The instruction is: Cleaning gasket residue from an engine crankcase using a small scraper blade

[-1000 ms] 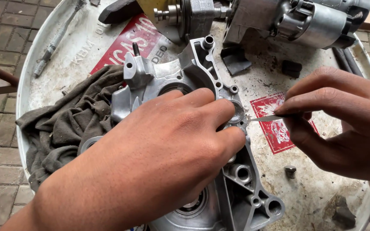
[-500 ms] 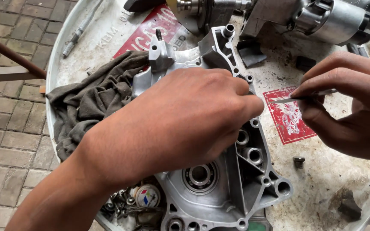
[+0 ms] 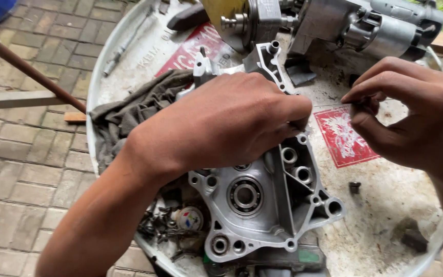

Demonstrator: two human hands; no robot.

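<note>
A silver aluminium engine case half [image 3: 262, 205] with a round bearing [image 3: 245, 195] lies on a round metal tray [image 3: 385, 241]. My left hand [image 3: 221, 123] lies over the case's upper part, its fingertips curled around the right edge. My right hand [image 3: 411, 118] hovers just right of the case, thumb and forefinger pinched on a thin metal pin [image 3: 351, 105] that barely shows. The two hands are a few centimetres apart.
A dark rag [image 3: 129, 113] lies under the case at the left. Grey engine assemblies [image 3: 380, 25] stand at the tray's far edge. Small bolts and parts [image 3: 170, 225] are heaped at the near left, and a small dark piece [image 3: 355, 187] lies near a red sticker [image 3: 342, 136]. Brick paving [image 3: 26, 164] surrounds the tray.
The view has shifted, so more of the case's lower end shows. My left hand stays on the case. The pin, earlier pointing at the case edge, is now mostly tucked in my right fingers.
</note>
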